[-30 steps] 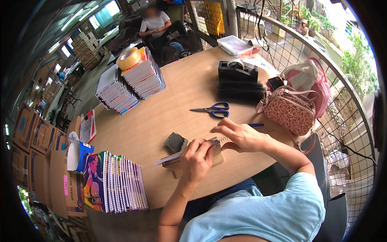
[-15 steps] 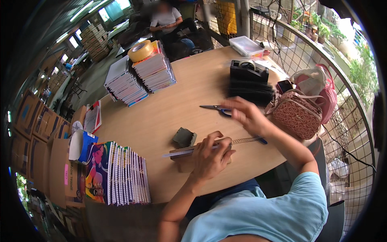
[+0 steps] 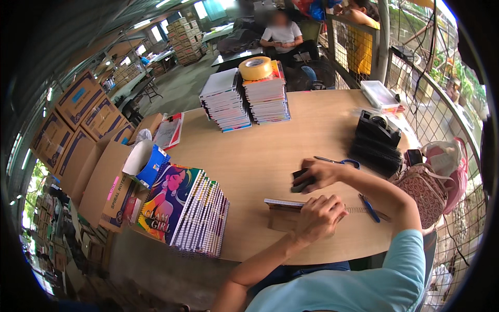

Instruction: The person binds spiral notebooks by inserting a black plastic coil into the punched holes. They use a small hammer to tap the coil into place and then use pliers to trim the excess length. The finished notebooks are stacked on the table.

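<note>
My left hand (image 3: 322, 216) is closed, its fingers curled over a notebook (image 3: 285, 203) held spine-up in a brown wooden holder (image 3: 282, 220) near the table's front edge. A thin metal spiral coil (image 3: 357, 210) sticks out to the right of that hand. Just beyond it, my right hand (image 3: 323, 172) grips a small dark block (image 3: 303, 180) above the table; motion blurs it, and its exact kind does not show. Scissors (image 3: 349, 163) with blue handles lie under and beside my right wrist. A blue-handled tool (image 3: 369, 208) rests by the coil.
Spiral notebooks (image 3: 200, 213) stand in a row at the left, beside cardboard boxes (image 3: 106, 177). Two notebook stacks (image 3: 267, 101), one topped by a tape roll (image 3: 255, 67), stand at the back. A black tape dispenser (image 3: 378, 127), black coils (image 3: 375, 155) and a patterned bag (image 3: 423, 192) occupy the right.
My right hand has come left and taken hold of the dark block, which lay on the table before. My left hand stays on the notebook. The head view has shifted left.
</note>
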Demonstrator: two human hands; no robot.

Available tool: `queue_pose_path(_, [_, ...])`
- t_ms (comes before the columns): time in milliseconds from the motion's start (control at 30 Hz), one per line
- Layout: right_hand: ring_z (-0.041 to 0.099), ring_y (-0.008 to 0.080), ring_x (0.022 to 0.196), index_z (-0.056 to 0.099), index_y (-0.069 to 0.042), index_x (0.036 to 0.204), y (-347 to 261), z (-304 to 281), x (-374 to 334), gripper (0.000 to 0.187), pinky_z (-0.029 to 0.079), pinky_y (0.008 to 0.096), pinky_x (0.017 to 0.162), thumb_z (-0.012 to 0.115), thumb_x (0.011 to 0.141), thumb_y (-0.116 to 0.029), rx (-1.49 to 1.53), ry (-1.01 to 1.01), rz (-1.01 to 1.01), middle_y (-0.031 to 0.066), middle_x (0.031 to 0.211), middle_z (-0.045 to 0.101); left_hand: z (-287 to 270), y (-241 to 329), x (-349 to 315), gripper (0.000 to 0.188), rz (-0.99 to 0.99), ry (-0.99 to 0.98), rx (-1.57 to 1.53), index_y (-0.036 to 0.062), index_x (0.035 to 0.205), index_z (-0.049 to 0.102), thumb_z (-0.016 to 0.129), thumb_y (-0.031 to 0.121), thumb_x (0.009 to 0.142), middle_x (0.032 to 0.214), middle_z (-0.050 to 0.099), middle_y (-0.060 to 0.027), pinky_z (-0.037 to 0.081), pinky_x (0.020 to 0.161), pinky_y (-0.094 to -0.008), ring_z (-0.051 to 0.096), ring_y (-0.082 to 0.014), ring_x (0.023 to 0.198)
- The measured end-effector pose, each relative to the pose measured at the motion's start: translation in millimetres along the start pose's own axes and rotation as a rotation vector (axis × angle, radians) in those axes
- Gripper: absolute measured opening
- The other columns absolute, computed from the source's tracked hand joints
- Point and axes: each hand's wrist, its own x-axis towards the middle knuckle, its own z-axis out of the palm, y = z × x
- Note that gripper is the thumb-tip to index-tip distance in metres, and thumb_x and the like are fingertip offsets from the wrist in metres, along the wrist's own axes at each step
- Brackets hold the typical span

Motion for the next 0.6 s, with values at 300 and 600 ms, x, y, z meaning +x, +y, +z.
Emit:
queue_pose_path(300, [0.055,0.0309,0.118,0.064,0.008,0.118,-27.1,3.7,-137.5,0.058,0.039,0.0386,0.103,0.059,0.083,-0.038,0.426,0.113,0.417,0.0175,0.125,0.061,-24.3,-11.3,-10.1,0.017,-0.151,0.108,0.03,0.0151,0.095,0.065,0.073,0.023,0.082,0.095,0.058,0.0,0.041,0.084,-0.0384,0.06,-0.021,0.086])
queue_pose_path(600, [0.058,0.0331,0.108,0.069,0.005,0.112,-39.6,-15.6,-123.5,0.06,0.043,0.0418,0.096,0.063,0.081,-0.045,0.977,0.249,0.001,0.0231,0.114,0.064,-22.4,-14.8,-9.3,0.022,-0.15,0.137,-0.036,0.0144,0.097,0.064,0.076,0.019,0.079,0.09,0.061,-0.0014,0.043,0.076,-0.037,0.061,-0.0225,0.086])
